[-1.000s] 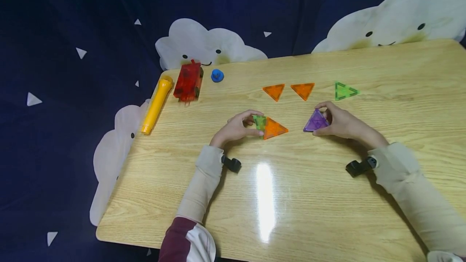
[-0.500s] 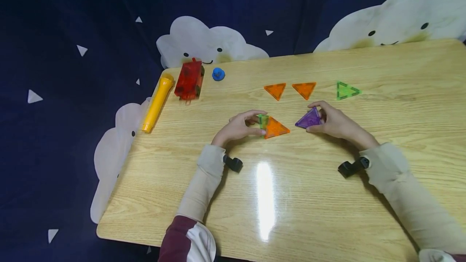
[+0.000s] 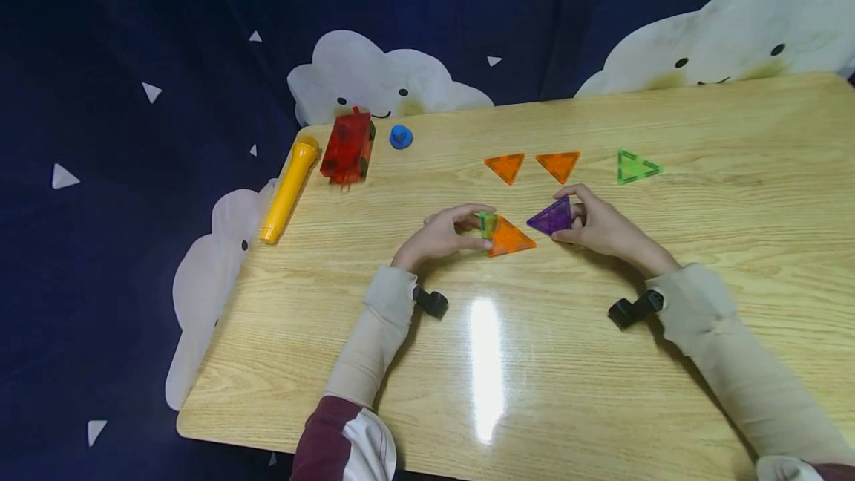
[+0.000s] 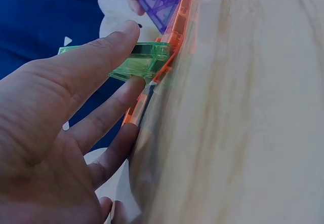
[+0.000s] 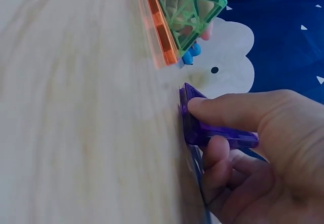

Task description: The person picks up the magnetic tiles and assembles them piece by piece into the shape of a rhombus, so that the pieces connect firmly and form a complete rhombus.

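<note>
Now | right hand brings the purple triangle left, nearer the orange triangle, middle of the frame | small gap, so joining seems closer, not done | 2 hands pinch snugly: left hand the green triangle touching orange, right the purple

head bright | white glare on table | wrist views dimmer
</note>
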`<state>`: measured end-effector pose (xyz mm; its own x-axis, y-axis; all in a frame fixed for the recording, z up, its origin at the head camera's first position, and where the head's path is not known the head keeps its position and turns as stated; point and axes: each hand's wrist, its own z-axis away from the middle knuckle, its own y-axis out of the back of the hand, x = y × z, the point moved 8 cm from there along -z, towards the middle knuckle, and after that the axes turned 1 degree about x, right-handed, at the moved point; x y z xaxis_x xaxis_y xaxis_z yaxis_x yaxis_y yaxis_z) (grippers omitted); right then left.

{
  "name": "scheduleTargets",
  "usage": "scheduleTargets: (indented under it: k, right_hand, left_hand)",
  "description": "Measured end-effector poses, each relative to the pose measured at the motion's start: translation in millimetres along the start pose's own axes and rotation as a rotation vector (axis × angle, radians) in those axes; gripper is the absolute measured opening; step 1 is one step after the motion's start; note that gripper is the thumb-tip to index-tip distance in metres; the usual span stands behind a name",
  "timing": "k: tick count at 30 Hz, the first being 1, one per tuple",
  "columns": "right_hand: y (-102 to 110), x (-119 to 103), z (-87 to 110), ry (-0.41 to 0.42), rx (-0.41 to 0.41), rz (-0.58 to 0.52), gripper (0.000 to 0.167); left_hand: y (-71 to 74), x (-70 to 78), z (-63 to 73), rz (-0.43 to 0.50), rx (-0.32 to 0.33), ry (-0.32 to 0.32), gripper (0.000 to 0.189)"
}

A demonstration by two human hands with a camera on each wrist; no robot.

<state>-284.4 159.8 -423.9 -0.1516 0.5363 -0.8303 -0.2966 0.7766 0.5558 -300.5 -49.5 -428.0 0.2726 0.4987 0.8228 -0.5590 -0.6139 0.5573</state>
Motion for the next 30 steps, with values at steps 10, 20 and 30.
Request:
scheduleTargets:
  k: [10,20,30]
  right_hand:
    - [-9,-7,-4.8,0.032,0.020,-0.056,0.062]
    - [-20,-10,-9.4,0.055,0.004,-0.177,0.061]
    - [-23,-12,-11.5,0.075,-0.007,-0.222,0.059]
  left_hand:
    - [-1.8,1.9,0.1,-0.004,-0.011,-0.001,0.061]
    - [-1.6,2.2,0.1,-0.015,-0.007,0.002,0.060]
    - [-0.8,1.0,-0.2,-0.032,0.002,0.007,0.058]
